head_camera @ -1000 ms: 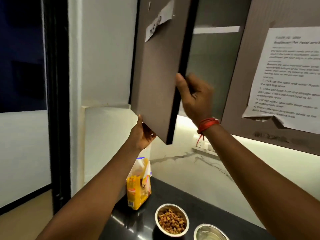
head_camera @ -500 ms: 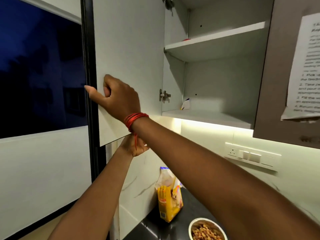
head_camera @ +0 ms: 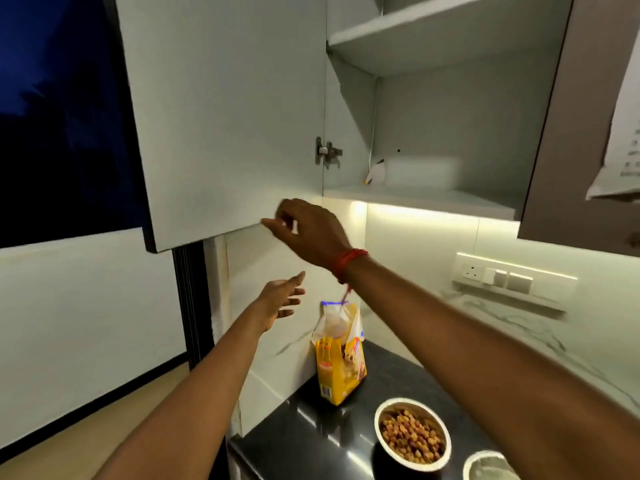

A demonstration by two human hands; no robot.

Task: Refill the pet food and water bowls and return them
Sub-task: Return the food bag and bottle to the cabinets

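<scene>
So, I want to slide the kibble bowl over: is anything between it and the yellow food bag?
No: the head view shows only bare black counter between the kibble bowl and the yellow food bag.

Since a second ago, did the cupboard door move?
Yes. The door has swung wide open to the left, away from the shelf it half covered before, toward the window.
</scene>
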